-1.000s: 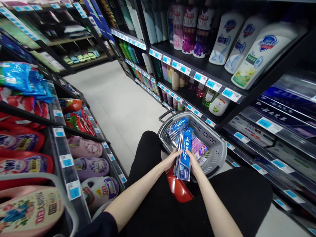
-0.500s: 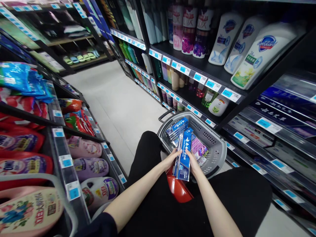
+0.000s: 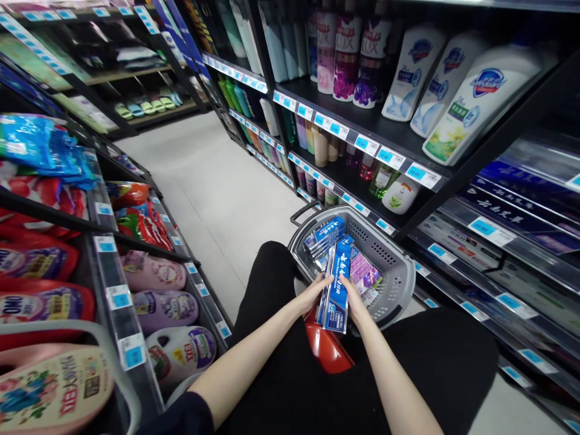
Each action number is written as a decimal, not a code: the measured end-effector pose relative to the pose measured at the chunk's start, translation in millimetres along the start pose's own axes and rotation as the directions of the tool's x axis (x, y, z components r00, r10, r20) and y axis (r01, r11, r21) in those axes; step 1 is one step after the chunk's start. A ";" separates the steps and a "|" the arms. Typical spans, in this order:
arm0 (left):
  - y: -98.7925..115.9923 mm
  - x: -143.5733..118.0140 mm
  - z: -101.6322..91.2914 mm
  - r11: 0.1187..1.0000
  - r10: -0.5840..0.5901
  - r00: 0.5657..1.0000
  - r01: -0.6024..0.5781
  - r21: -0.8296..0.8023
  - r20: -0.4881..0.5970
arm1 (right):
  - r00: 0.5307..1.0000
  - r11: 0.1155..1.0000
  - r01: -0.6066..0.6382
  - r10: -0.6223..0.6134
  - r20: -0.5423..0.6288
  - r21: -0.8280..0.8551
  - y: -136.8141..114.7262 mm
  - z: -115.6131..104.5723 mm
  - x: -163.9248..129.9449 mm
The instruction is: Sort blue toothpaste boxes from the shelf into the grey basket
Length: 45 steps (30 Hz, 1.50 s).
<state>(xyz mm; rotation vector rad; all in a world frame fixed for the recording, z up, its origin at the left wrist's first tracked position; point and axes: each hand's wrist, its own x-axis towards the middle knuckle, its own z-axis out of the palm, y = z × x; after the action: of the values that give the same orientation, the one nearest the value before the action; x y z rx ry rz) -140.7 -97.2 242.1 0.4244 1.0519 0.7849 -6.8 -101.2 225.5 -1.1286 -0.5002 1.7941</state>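
Between my two hands is a small stack of blue-and-silver toothpaste boxes [image 3: 339, 284], tilted over the near rim of a grey shopping basket [image 3: 394, 266]. My left hand [image 3: 312, 296] grips the stack's left side, with its thumb on top. On the right side my right hand [image 3: 354, 297] closes around the same boxes, its thumb also on top. Inside the basket lie another blue toothpaste box [image 3: 325, 235] and several purple-printed packs [image 3: 365, 272], partly covered by the held boxes. Below my hands a glossy red object [image 3: 328, 350] shows between my legs; its kind is unclear.
Shelves on the right hold white body wash bottles [image 3: 480, 103], pump bottles [image 3: 347, 54] and toothpaste boxes [image 3: 512, 208]. Laundry detergent bottles [image 3: 181, 353] and bagged goods [image 3: 40, 145] fill the left shelves. A pale floor aisle [image 3: 194, 175] runs between them.
Almost nothing differs. Both hands keep hold of the toothpaste boxes over the basket, and the view has shifted very slightly.
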 end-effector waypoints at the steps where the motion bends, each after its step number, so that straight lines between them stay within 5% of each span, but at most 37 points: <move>1: -0.6 0.8 -0.5 1.000 -0.002 1.000 0.002 0.004 -0.001 | 1.000 1.000 0.000 0.000 -0.001 -0.001 0.2 0.0 0.5; 10: 3.4 -5.0 2.9 0.999 -0.032 0.999 0.032 0.027 0.012 | 0.993 0.989 -0.106 0.111 -0.045 0.102 -3.6 5.4 -1.4; 15: 13.1 -11.7 7.0 0.999 0.040 0.992 -0.041 0.002 0.116 | 0.967 0.926 -0.222 0.249 -0.054 0.305 -18.7 4.9 -7.0; 18: 17.1 -11.3 6.4 0.998 0.045 0.988 -0.039 -0.044 0.147 | 0.974 0.890 -0.184 0.221 -0.043 0.417 -28.0 3.4 -9.5; 21: 16.6 -10.6 3.6 0.995 -0.043 0.983 0.059 -0.085 0.180 | 0.981 0.881 -0.137 0.184 -0.061 0.454 -33.6 3.2 -13.1; 25: 12.7 -11.8 -0.6 0.969 -0.190 0.916 0.233 -0.083 0.352 | 0.981 0.892 -0.156 0.191 -0.042 0.425 -35.3 5.7 -20.2; 29: 14.7 -14.3 -1.9 0.965 -0.232 0.913 0.260 -0.040 0.336 | 0.982 0.914 -0.145 0.180 -0.059 0.380 -34.6 8.3 -25.3; 45: 15.1 -16.9 3.4 0.989 -0.142 0.912 0.110 0.103 0.385 | 0.981 0.882 -0.185 0.193 0.026 0.433 -30.3 2.1 -22.3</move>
<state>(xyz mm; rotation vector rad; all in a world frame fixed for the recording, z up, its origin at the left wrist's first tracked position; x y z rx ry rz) -147.7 -99.7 263.8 0.5507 0.7264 0.5141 9.5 -105.4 259.2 -0.8997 0.0335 1.9361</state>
